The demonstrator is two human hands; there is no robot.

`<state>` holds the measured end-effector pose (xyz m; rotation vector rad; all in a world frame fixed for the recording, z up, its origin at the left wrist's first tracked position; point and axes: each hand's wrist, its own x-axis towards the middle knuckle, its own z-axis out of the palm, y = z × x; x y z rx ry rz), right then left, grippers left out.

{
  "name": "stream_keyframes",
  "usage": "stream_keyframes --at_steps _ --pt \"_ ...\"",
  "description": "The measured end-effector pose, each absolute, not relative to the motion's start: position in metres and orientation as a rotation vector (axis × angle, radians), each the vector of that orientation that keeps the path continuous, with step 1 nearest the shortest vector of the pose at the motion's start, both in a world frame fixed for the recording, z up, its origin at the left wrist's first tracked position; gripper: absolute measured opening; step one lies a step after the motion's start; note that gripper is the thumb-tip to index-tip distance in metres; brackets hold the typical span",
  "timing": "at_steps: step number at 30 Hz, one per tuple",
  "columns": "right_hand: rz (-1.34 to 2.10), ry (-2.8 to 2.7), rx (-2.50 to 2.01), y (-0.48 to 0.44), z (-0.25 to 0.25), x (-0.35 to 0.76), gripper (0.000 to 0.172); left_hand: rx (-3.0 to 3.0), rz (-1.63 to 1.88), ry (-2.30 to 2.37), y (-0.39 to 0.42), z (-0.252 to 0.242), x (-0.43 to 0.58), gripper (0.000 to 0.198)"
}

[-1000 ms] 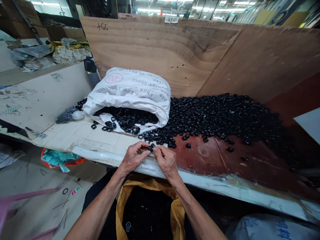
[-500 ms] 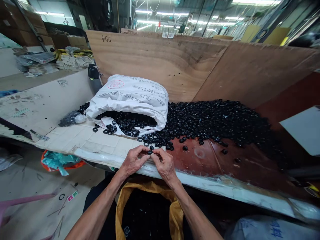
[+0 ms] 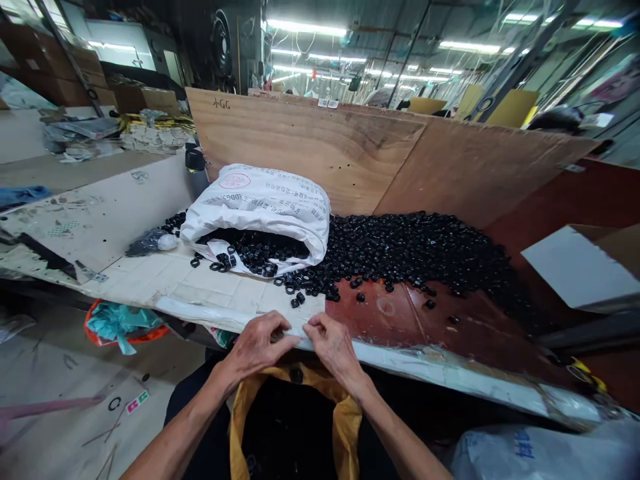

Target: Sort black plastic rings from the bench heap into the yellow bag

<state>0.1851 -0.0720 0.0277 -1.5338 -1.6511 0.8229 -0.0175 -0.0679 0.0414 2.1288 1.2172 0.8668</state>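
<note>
My left hand (image 3: 260, 341) is over the table's front edge, thumb and index finger curved and apart, with nothing visible between them. Facing it, my right hand (image 3: 334, 343) has its thumb and index finger drawn together; anything in that pinch is too small to make out. Below the gap between both hands, a small black ring (image 3: 296, 373) shows in front of the rim of a yellow sack (image 3: 239, 427). The sack's mouth gapes under my wrists, its inside dark. Two loose black rings (image 3: 298, 300) lie on the tabletop just beyond my fingers.
A white woven bag (image 3: 265, 193) lies on its side, spilling black rings. A wide heap of black rings (image 3: 415, 250) spreads right, against a plywood board (image 3: 300, 143). A white carton flap (image 3: 575, 267) juts in at right. An orange-rimmed basket (image 3: 117, 323) sits below left.
The black ring held between both hands has left the fingers; one now shows lower, by the sack's mouth. My hands have drawn apart and nearer to me. The view has tilted up slightly.
</note>
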Motion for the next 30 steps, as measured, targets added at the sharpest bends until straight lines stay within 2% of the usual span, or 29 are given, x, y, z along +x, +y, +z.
stream_keyframes --at_steps 2,7,11,15,21,24,27,30 --pt "0.564 -1.717 -1.488 -0.051 0.024 0.186 0.009 2.087 0.97 1.398 -0.044 0.038 -0.006 0.009" --pt "0.394 -1.922 -1.382 -0.022 0.009 0.168 0.029 2.003 1.001 1.431 -0.003 0.002 0.014 0.023" --pt "0.337 -1.947 -1.432 -0.021 -0.003 0.161 0.015 1.853 1.054 1.385 0.003 -0.01 0.014 0.028" --pt "0.323 -1.774 -1.502 -0.022 -0.011 0.167 0.01 2.072 0.985 1.377 0.008 -0.001 0.016 0.042" --pt "0.349 -1.625 -1.506 -0.022 -0.011 0.171 0.01 2.18 0.902 1.337 0.014 0.005 0.024 0.023" --pt "0.363 -1.58 -1.542 -0.023 -0.007 0.17 0.017 2.078 0.964 1.414 0.012 0.003 0.023 0.018" --pt "0.352 -1.598 -1.553 -0.025 -0.004 0.169 0.017 2.003 1.056 1.489 0.009 0.0 0.02 0.021" --pt "0.335 -1.599 -1.532 -0.026 -0.003 0.169 0.016 1.991 1.09 1.533 0.006 -0.003 0.018 0.032"
